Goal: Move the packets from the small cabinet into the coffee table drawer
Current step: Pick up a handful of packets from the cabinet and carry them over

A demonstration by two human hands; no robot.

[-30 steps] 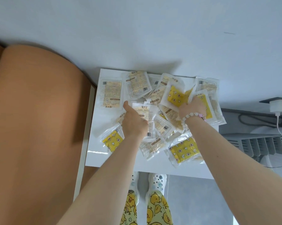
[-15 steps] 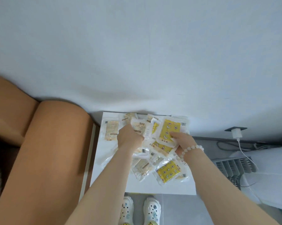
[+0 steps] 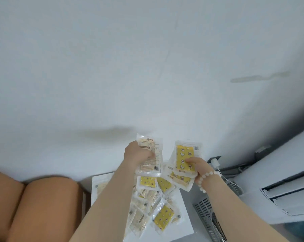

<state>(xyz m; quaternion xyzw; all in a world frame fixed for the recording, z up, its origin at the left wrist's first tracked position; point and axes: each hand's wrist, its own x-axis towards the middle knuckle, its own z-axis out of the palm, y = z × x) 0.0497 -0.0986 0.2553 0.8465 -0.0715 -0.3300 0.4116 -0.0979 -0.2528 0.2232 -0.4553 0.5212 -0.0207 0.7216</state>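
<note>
Left hand (image 3: 137, 155) grips a beige printed plastic packet (image 3: 149, 167); right hand (image 3: 199, 167) grips yellow patterned plastic packets (image 3: 184, 154); loose packets (image 3: 163, 215) lie below both.

Head camera looks steeply down, close over the hands, toward the wall (image 3: 147, 67).

Packets (image 3: 149, 155) in 2 hands (image 3: 136, 154) (cabinet (image 3: 186, 224) below)

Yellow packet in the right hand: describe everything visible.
The yellow packet is a clear glossy pouch over a yellow insert printed with stars and moons, with a barcode at its top right corner. It is held up, roughly upright, gripped at its lower part by the right hand, with a second packet behind it in the same grip.
</note>
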